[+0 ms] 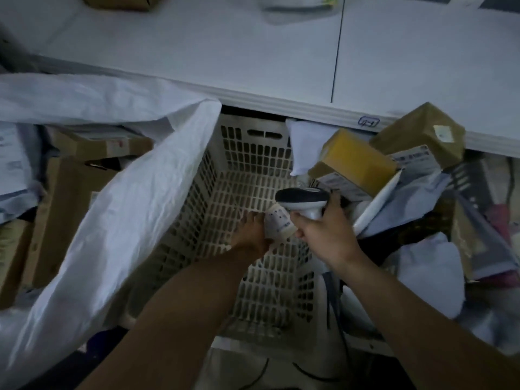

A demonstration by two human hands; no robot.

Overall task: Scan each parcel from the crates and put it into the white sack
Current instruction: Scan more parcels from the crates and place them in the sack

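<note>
Down inside the white slotted crate (247, 153), my left hand (251, 233) grips a small white parcel (278, 222) with a printed label. My right hand (323, 235) holds a handheld scanner (302, 199), dark on top and white below, just above and to the right of that parcel, its head over the label. The white sack (126, 204) stands open at the left, its rim folded toward the crate, with brown cardboard boxes (64, 198) showing inside.
A second crate at the right is heaped with parcels: a yellow box (354, 161), a brown box (419, 133), a white pouch (306, 144) and grey mailers (416, 201). A white table (225, 52) runs across the top, overhanging the crates. Cables (333, 299) hang near the front.
</note>
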